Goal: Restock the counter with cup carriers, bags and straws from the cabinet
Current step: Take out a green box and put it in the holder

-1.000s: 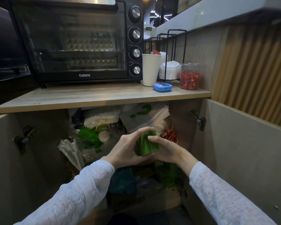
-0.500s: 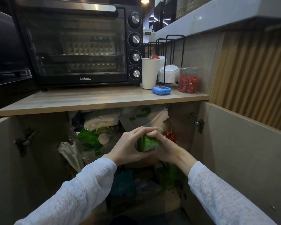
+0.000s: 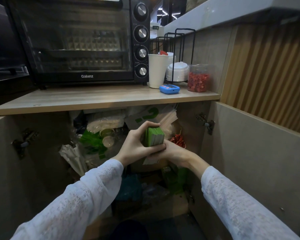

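Note:
A thick green stack of flat-folded cup carriers (image 3: 154, 137) stands on end in front of the open cabinet (image 3: 50, 135). My left hand (image 3: 136, 146) grips it from the left, fingers over the top and thumb under the front. My right hand (image 3: 173, 151) holds it from below and the right. Behind the stack, inside the cabinet, lie white bags with a green mark (image 3: 145, 115), a bundle of wrapped straws (image 3: 168, 118), and green packets (image 3: 92, 141).
The wooden counter (image 3: 93, 99) above carries a black Galanz oven (image 3: 80, 40), a white cup (image 3: 157, 71), stacked lids (image 3: 177, 71), a blue timer (image 3: 169, 88) and a jar of red bits (image 3: 198, 78). Cabinet doors stand open at left (image 3: 7, 170) and right (image 3: 258, 153).
Both hands have shifted on the green stack and turned it more upright; my right hand slid from its side to underneath. The stack stays in front of the cabinet.

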Available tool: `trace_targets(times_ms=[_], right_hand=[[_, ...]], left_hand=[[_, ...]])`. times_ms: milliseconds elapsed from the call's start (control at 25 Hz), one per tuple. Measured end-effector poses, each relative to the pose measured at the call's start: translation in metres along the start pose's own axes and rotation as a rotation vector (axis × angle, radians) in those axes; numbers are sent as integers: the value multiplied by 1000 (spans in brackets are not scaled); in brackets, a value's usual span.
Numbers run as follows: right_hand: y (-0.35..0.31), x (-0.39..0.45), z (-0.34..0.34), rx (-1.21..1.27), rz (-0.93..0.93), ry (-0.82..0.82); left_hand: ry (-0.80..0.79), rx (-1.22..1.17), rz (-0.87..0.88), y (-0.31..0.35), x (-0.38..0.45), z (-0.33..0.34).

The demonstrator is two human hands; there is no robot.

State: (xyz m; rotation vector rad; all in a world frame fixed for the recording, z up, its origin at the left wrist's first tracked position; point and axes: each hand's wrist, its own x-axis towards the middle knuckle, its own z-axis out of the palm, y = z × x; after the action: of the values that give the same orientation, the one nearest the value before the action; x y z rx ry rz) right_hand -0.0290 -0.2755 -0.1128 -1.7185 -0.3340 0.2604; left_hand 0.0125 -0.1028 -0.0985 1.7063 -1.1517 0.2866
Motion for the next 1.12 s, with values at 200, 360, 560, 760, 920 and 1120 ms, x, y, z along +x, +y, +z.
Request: trace_targets(times_ms=[200, 360, 560, 760, 920, 1120], right_hand=[[-1, 8, 4, -63, -69, 141], [-3, 9, 3, -93, -77, 196], [-4, 2, -6, -88, -38, 239], [-10, 1, -9, 249, 0, 187], [-24, 4, 5, 333, 15, 133], [-31, 9, -1, 310, 27, 139]], left_hand=[[89, -92, -96, 2, 4, 3], [80, -96, -146, 7, 9, 3], [-107, 200, -11, 7, 17, -15], [-315, 478, 147, 12, 16, -22], [-258, 494, 117, 3, 18, -17], [-220, 410, 147, -8, 22, -18]])
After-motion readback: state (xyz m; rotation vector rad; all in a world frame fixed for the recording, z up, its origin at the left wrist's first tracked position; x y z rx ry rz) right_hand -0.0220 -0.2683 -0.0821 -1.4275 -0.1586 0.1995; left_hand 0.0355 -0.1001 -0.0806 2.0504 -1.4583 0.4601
